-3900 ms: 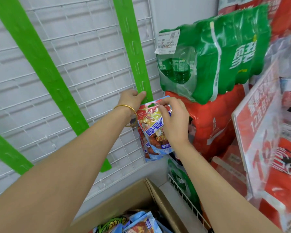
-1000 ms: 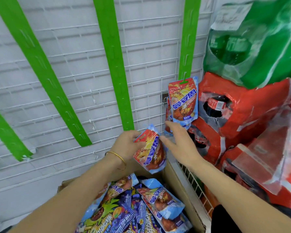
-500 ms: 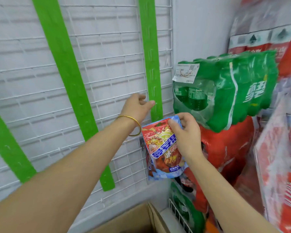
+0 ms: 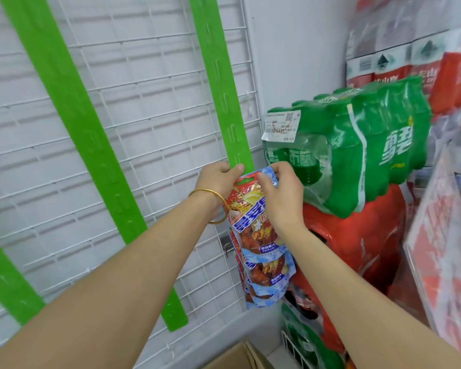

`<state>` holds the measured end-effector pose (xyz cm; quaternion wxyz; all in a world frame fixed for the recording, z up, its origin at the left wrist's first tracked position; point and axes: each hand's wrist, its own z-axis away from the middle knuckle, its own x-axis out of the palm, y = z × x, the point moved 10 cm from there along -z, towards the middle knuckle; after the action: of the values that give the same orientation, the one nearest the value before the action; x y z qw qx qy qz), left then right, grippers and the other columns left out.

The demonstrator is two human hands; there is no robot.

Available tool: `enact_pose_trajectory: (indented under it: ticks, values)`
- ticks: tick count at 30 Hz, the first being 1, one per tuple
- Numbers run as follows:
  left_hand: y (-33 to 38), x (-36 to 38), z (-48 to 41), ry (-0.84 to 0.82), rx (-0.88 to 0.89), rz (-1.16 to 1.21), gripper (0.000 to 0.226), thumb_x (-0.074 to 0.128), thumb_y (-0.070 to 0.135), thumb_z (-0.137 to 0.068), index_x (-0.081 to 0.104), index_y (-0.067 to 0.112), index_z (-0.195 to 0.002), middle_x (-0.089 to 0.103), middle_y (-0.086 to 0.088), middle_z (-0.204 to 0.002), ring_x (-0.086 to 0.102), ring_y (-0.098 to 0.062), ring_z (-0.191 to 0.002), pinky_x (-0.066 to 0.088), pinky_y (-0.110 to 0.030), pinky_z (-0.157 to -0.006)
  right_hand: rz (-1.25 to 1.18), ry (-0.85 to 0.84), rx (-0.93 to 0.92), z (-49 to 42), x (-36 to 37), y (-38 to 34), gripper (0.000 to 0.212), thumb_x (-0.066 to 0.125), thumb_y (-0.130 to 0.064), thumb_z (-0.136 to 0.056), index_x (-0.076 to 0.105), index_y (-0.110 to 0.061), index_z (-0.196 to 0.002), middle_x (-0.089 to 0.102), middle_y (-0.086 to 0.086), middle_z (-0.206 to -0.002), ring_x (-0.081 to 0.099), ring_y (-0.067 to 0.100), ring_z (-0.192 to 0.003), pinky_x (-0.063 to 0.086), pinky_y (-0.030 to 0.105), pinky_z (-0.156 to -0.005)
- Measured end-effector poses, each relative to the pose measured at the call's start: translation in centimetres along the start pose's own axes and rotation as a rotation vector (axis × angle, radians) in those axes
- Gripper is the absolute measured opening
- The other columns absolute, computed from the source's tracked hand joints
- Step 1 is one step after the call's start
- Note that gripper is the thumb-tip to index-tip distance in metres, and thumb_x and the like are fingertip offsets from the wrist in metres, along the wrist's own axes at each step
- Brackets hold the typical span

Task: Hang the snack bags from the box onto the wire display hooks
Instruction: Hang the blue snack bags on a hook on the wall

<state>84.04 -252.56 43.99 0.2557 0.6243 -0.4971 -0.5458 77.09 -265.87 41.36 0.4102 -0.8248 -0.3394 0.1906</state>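
Observation:
A red and blue snack bag [image 4: 246, 209] is held up against the lower end of the right green hanging strip [image 4: 224, 102] on the white wire grid [image 4: 144, 89]. My right hand [image 4: 282, 193] pinches the bag's top right corner. My left hand [image 4: 218, 179] pinches the strip's lower end beside the bag's hang hole. Below, other snack bags [image 4: 266, 278] of the same kind hang in a stack. Only a corner of the cardboard box [image 4: 240, 358] shows at the bottom edge.
A green shrink-wrapped pack of soda bottles [image 4: 357, 145] sits on red soda packs [image 4: 357, 249] just right of the bags. More red packs and a red sign [image 4: 442, 222] fill the right side. Other green strips [image 4: 77, 115] cross the grid to the left.
My right hand has brought the bag up from chest height to the strip's end. My left hand moved onto the strip beside the bag. The view tilted up, leaving the box nearly out of sight.

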Motion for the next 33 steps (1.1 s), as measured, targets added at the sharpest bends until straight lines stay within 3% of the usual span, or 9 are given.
enact_pose_trajectory:
  ticks: [6,10,15,19,20,23,26,29,33]
  values:
    - [-0.5,0.2,0.2,-0.02,-0.031,0.149,0.019,0.057,0.021,-0.09,0.061,0.009,-0.075,0.059,-0.006,-0.066,0.051,-0.001,-0.036,0.04,-0.01,-0.038,0.041,-0.023,0.044,0.8,-0.1,1.4,0.013,0.054,-0.019,-0.092,0.052,-0.007,-0.093,0.044,-0.007,-0.067,0.04,0.01,-0.061,0.03,0.029,-0.058]
    - [-0.7,0.4,0.7,-0.043,-0.026,0.161,0.02,0.055,0.02,-0.091,0.063,0.01,-0.075,0.064,-0.003,-0.069,0.06,-0.007,-0.048,0.043,-0.012,-0.043,0.038,-0.072,0.064,1.2,0.3,2.2,0.01,0.054,-0.018,-0.092,0.051,-0.009,-0.091,0.044,-0.008,-0.068,0.039,0.005,-0.061,0.026,0.025,-0.054]
    - [-1.1,0.4,1.1,-0.051,-0.014,0.153,0.022,0.052,0.013,-0.092,0.058,0.006,-0.072,0.06,-0.014,-0.07,0.057,-0.019,-0.057,0.046,-0.021,-0.054,0.089,-0.11,0.069,1.8,0.4,2.6,0.015,0.051,-0.019,-0.094,0.05,-0.005,-0.093,0.046,-0.004,-0.069,0.045,0.019,-0.069,0.026,0.03,-0.057]
    - [-1.4,0.0,1.9,-0.013,0.011,0.077,0.015,0.056,0.009,-0.089,0.057,0.008,-0.074,0.053,-0.011,-0.07,0.048,-0.019,-0.063,0.043,-0.018,-0.057,0.252,-0.145,0.087,2.1,0.7,2.5,0.027,0.049,-0.025,-0.095,0.049,-0.004,-0.111,0.058,0.012,-0.098,0.055,0.029,-0.09,0.037,0.033,-0.07]
    - [-1.5,0.0,2.4,-0.018,0.013,0.072,0.005,0.057,0.007,-0.088,0.06,0.007,-0.084,0.056,-0.007,-0.073,0.05,-0.015,-0.064,0.044,-0.015,-0.059,0.319,-0.158,0.078,2.4,0.7,2.4,0.033,0.049,-0.025,-0.095,0.047,-0.003,-0.119,0.057,0.014,-0.11,0.054,0.031,-0.101,0.039,0.034,-0.079]
    - [-2.1,-0.9,4.4,0.006,0.071,-0.049,0.042,0.061,0.006,-0.085,0.05,0.003,-0.125,0.06,-0.015,-0.115,0.058,-0.022,-0.101,0.047,-0.028,-0.091,0.492,-0.144,-0.033,4.4,-0.3,1.2,0.045,0.053,-0.016,-0.092,0.039,0.0,-0.132,0.048,0.017,-0.127,0.044,0.032,-0.119,0.034,0.035,-0.099]
    - [-3.4,-3.4,7.5,0.083,0.146,-0.146,0.048,0.062,0.008,-0.083,0.047,0.006,-0.128,0.054,-0.011,-0.127,0.052,-0.017,-0.114,0.038,-0.023,-0.098,0.509,-0.154,-0.215,8.5,-0.8,-0.5,0.042,0.056,-0.008,-0.087,0.046,-0.001,-0.126,0.051,0.017,-0.123,0.046,0.034,-0.115,0.032,0.034,-0.096]
    - [-7.8,-5.6,11.6,0.092,0.114,-0.143,0.038,0.061,0.004,-0.083,0.052,0.004,-0.121,0.058,-0.009,-0.117,0.053,-0.013,-0.102,0.04,-0.016,-0.09,0.433,-0.445,-0.214,14.5,2.5,1.3,0.03,0.055,-0.008,-0.085,0.054,-0.003,-0.115,0.056,0.015,-0.109,0.053,0.033,-0.104,0.039,0.037,-0.088]
    - [-17.1,-8.0,17.7,0.061,-0.114,-0.123,0.029,0.059,0.005,-0.086,0.056,0.005,-0.114,0.059,-0.005,-0.107,0.055,-0.014,-0.098,0.044,-0.01,-0.084,0.475,-1.035,0.047,24.7,8.8,7.4,0.023,0.052,-0.019,-0.092,0.058,-0.005,-0.11,0.059,0.011,-0.109,0.057,0.024,-0.102,0.044,0.035,-0.087]
